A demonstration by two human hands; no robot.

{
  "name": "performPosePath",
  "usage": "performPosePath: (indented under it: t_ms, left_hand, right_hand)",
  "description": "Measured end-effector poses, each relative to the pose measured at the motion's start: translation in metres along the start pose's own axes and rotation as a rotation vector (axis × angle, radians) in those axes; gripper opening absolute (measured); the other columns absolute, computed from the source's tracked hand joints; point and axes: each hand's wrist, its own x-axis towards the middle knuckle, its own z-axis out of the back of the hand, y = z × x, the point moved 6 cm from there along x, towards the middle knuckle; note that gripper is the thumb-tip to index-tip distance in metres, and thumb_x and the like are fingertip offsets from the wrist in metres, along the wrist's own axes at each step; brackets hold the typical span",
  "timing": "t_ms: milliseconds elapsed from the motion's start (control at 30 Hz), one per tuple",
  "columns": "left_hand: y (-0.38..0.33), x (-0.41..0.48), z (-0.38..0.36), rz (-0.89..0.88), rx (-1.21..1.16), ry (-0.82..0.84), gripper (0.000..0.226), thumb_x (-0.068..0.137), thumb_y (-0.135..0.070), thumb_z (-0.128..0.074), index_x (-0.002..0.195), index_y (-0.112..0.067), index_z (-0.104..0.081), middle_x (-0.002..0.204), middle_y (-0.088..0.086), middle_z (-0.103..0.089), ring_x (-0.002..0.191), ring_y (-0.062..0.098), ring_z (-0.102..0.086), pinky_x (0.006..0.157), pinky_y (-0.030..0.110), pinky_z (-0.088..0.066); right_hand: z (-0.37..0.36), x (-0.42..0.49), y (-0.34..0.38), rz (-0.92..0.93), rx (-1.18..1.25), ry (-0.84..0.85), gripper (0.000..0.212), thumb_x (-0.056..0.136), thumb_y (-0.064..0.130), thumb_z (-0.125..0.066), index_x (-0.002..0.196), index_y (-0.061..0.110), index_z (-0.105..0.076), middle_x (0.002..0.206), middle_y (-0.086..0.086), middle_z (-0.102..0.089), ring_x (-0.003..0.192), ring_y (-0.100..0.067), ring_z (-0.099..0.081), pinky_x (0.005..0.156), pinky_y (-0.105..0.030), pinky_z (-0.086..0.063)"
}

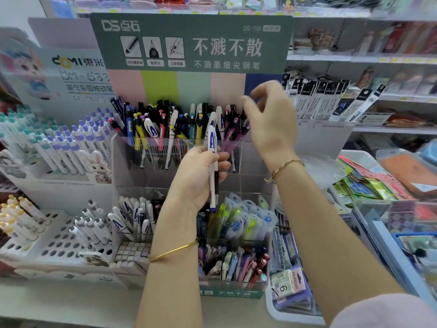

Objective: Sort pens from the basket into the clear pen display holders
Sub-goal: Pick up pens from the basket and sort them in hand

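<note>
Pens (165, 124) of many colours crowd the top row of the clear tiered display holder (248, 171), under a green signboard (191, 41). The left hand (198, 178) grips a white pen with a blue clip (212, 140) upright in front of that row, fingers curled round its barrel. The right hand (272, 124) hovers above the top right compartment, over purple pens (233, 137). Its fingers are loosely bent and apart, with nothing visible in them, though blurred. Matching white pens (132, 218) stand in the lower left compartment. A white basket (290, 316) sits at lower right.

Stationery shop, pen display stands (191, 43), stocked price-tagged shelves (369, 59)
</note>
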Motion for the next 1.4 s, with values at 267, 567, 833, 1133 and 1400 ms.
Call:
performPosePath:
  t_ms: [267,567,833,1133,1400]
  left_hand:
    - [-0.002,0.000,-0.007,-0.040,-0.012,0.110,0.028,0.094,0.002,-0.030,0.104,-0.006,-0.056,0.074,0.006,-0.062,0.055,0.012,-0.050,0.050,0.022,-0.039]
    - [-0.001,0.005,0.015,-0.047,-0.032,-0.102,0.024,0.098,0.002,-0.037,0.104,-0.005,-0.059,0.091,0.009,-0.063,0.083,0.019,-0.066,0.080,0.032,-0.057]
    - [-0.005,0.008,0.020,-0.108,0.036,-0.122,0.023,0.098,0.004,-0.043,0.109,-0.006,-0.060,0.069,0.001,-0.047,0.061,0.006,-0.048,0.072,0.027,-0.058]
    - [-0.008,0.007,0.025,-0.148,0.078,-0.147,0.017,0.094,0.004,-0.053,0.098,-0.013,-0.055,0.089,0.004,-0.058,0.075,0.012,-0.062,0.081,0.032,-0.057]
    - [-0.008,0.009,0.012,-0.181,0.058,-0.067,0.018,0.087,0.002,-0.063,0.098,-0.011,-0.056,0.097,0.009,-0.064,0.089,0.021,-0.066,0.084,0.035,-0.056]
  right_hand:
    - [-0.021,-0.028,0.004,-0.121,0.194,0.622,0.027,0.093,0.022,-0.061,0.088,-0.003,-0.070,0.070,-0.013,-0.065,0.049,-0.007,-0.049,0.043,-0.014,-0.036]
    - [0.008,-0.002,0.003,-0.081,0.482,-0.066,0.019,0.094,0.012,-0.053,0.080,0.026,-0.049,0.076,0.006,-0.059,0.073,-0.019,-0.063,0.066,-0.043,-0.055]
    - [-0.018,-0.009,0.017,0.167,0.103,0.016,0.021,0.089,0.009,-0.060,0.109,0.005,-0.055,0.088,-0.001,-0.063,0.084,-0.023,-0.059,0.074,-0.040,-0.048]
    - [-0.032,-0.003,0.008,0.148,-0.307,0.076,0.023,0.094,0.031,-0.056,0.103,0.013,-0.068,0.108,-0.005,-0.054,0.102,-0.025,-0.048,0.072,-0.026,-0.032]
    - [-0.021,-0.018,0.015,0.073,0.256,0.285,0.009,0.089,0.021,-0.066,0.090,0.012,-0.069,0.081,0.006,-0.065,0.071,-0.002,-0.058,0.068,-0.017,-0.047]
